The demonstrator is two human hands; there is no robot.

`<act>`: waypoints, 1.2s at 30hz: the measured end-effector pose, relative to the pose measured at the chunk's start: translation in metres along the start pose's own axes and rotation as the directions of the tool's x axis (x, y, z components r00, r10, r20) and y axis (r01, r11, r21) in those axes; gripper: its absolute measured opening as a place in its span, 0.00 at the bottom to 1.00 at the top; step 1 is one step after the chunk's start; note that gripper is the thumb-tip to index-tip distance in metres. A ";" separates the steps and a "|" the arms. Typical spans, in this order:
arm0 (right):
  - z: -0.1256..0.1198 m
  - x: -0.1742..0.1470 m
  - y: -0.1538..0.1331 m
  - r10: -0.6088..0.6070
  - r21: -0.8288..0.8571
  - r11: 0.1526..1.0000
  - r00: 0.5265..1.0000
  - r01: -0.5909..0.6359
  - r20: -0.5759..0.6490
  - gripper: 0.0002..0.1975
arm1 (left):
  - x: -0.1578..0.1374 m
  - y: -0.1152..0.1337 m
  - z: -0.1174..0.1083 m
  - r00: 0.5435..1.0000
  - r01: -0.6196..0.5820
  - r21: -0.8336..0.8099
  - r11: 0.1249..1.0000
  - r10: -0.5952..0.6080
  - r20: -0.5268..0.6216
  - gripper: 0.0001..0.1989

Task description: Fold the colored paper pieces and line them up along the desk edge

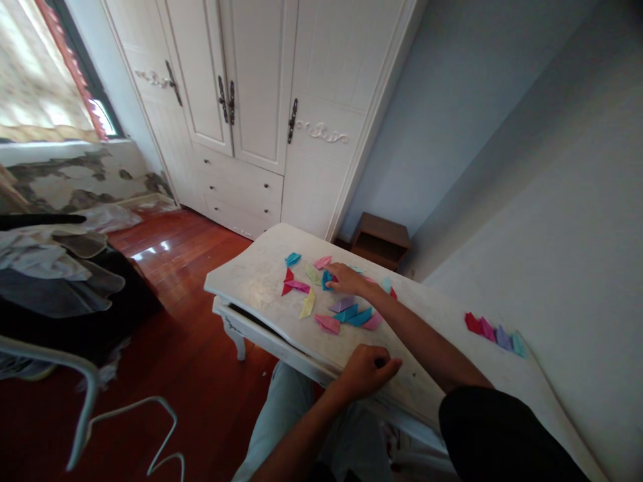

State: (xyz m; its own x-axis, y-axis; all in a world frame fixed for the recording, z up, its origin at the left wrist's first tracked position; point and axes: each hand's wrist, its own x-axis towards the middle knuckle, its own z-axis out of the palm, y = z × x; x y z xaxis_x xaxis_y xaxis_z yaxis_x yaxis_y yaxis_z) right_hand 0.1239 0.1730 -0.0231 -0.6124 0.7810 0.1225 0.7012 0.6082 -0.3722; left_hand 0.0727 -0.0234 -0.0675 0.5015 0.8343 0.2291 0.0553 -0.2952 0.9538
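Note:
Folded paper pieces in several colours lie scattered on a white table (261,268). My right hand (345,278) reaches over them, fingers bent down and closed at a blue folded paper piece (327,280). A bit of magenta shows beside those fingertips. Around it lie a pink piece (323,262), a pale green piece (313,274), a yellow piece (307,304) and a purple piece (342,304). My left hand (368,369) is curled into a loose fist at the table's near edge, thumb pointing right, with nothing visible in it.
A row of folded pieces (495,333) lies at the table's right, near the wall. The table's drawer (266,328) is slightly pulled out. Behind stand a white wardrobe (251,80) and a brown nightstand (382,241). Clothes (55,268) are piled at the left.

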 end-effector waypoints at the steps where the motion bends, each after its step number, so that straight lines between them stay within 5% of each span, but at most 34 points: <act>1: 0.000 0.000 0.004 0.000 0.003 1.000 1.000 0.000 0.021 0.24 | 0.000 0.000 0.000 1.000 -0.006 0.030 1.000 0.006 0.004 0.21; 5: 0.000 -0.007 0.015 0.011 0.033 0.999 0.999 -0.012 0.039 0.26 | -0.001 -0.001 0.002 1.000 -0.023 0.074 0.997 0.022 0.007 0.21; 13: 0.001 -0.015 0.005 0.072 0.135 0.989 0.991 -0.057 -0.114 0.27 | -0.001 0.000 0.003 0.998 -0.058 0.104 0.993 0.058 -0.001 0.20; 19: -0.013 -0.036 -0.005 0.069 0.452 0.890 0.960 0.064 -0.272 0.21 | -0.001 0.002 0.002 0.997 -0.074 0.100 0.992 0.076 -0.012 0.21; 25: -0.029 -0.088 -0.013 0.130 0.566 0.816 0.918 0.116 -0.375 0.13 | -0.001 -0.003 0.005 0.998 -0.062 0.093 0.994 0.064 -0.024 0.21; 31: -0.053 -0.151 -0.012 0.066 0.523 0.822 0.874 0.226 -0.481 0.07 | -0.002 0.000 0.005 0.999 0.010 0.084 0.996 -0.007 -0.046 0.23; 36: -0.074 -0.203 -0.005 0.075 0.512 0.821 0.841 0.253 -0.536 0.05 | 0.003 0.007 0.002 0.978 0.194 -0.165 0.967 -0.204 -0.045 0.26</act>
State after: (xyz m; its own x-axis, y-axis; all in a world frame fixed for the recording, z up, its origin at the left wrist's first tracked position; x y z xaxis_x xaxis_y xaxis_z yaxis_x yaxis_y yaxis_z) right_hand 0.2716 0.0216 0.0217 -0.2668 0.7786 0.5680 0.2339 0.6240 -0.7456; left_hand 0.0766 -0.0237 -0.0604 0.4399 0.8973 0.0381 0.0083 -0.0464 0.9989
